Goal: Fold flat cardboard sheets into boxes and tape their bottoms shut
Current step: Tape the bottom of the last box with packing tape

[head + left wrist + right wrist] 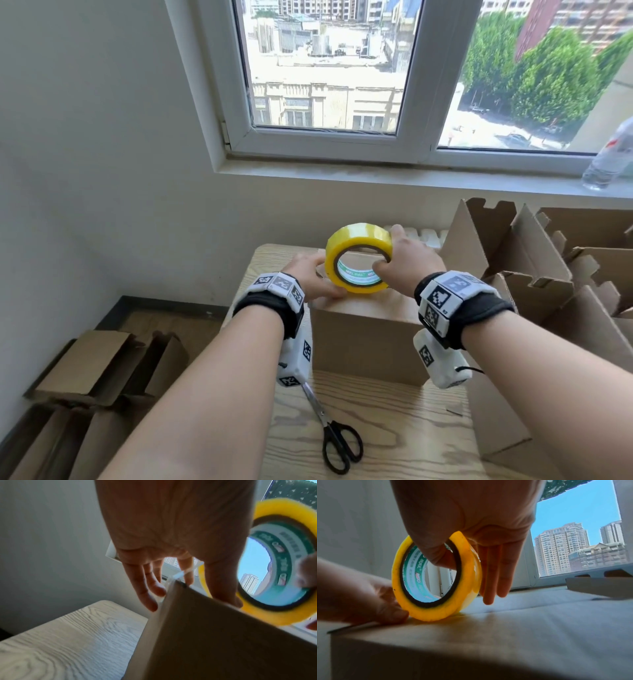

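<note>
2 hands meet on the box standing on the surface. The right hand pinches the yellow tape roll upright on its top; the left hand, fingers straight, presses the top's left edge.

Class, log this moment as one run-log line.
stage: taping box bottom | right hand: holds tape roll on box | left hand: presses tape end | scissors: idle on table

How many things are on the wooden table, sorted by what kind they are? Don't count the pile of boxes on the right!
Yellow tape roll: 1
Cardboard box being taped: 1
Black-handled scissors: 1
Total: 3
</note>
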{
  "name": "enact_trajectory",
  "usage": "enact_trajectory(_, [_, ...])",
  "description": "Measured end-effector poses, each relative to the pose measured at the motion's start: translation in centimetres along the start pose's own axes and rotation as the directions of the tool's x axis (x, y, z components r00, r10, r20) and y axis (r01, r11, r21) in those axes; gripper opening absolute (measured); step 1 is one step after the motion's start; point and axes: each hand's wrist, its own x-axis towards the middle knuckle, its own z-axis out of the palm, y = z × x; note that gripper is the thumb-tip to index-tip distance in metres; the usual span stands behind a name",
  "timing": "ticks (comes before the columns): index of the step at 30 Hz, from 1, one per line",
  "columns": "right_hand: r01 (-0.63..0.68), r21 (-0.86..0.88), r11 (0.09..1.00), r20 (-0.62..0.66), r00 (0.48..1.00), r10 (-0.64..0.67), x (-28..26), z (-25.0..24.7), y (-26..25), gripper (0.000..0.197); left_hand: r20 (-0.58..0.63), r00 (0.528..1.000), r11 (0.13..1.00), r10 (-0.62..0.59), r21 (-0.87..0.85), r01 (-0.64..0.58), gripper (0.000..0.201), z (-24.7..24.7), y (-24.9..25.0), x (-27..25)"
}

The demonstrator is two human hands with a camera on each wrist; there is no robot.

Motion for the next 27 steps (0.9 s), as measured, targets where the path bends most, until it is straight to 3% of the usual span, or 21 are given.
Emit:
enact_trajectory(5, [0.011, 0.338, 0.941, 0.031, 0.999, -0.023, -0.1, 0.4, 0.8, 0.025, 0.0, 1.0, 0.996, -0.029, -0.079, 0.029, 0.043, 0.5, -0.3, 0.0])
enact_trajectory(8, [0.018, 0.374, 0.927, 0.028, 0.999, -0.031, 0.0, 0.5, 0.7, 0.024, 0.007, 1.0, 0.996, -0.028, -0.08, 0.028, 0.033, 0.6, -0.3, 0.3])
enact_trajectory(12, [0.087, 0.177, 0.98, -0.032, 0.996, -0.083, 0.5, -0.1, 0.9, 0.021, 0.01, 1.0, 0.995, -0.017, -0.102, 0.018, 0.038, 0.7, 0.0, -0.1])
enact_trajectory(15, [0.119, 0.131, 0.984, -0.043, 0.993, -0.114, 0.3, -0.2, 1.1, 0.021, 0.008, 0.999, 0.994, -0.034, -0.102, 0.035, 0.043, 0.7, 0.4, -0.2])
enact_trajectory(19, [0.068, 0.096, 0.993, -0.127, 0.99, -0.055, 0.1, -1.5, 2.4, 0.024, 0.009, 0.998, 0.997, -0.066, -0.045, 0.066, 0.082, 0.7, 0.0, 0.1])
enact_trajectory(22, [0.051, -0.056, 0.997, -0.135, 0.989, -0.059, -0.4, -2.8, 3.2, 0.023, 0.021, 0.997, 0.997, -0.071, -0.013, 0.072, 0.086, 0.7, 0.1, 0.2])
enact_trajectory(27, [0.159, -0.298, 0.941, -0.107, 0.974, -0.199, -0.7, -3.9, 2.1, 0.024, 0.026, 0.997, 0.997, -0.079, 0.02, 0.078, 0.086, 0.6, 0.2, 0.2])
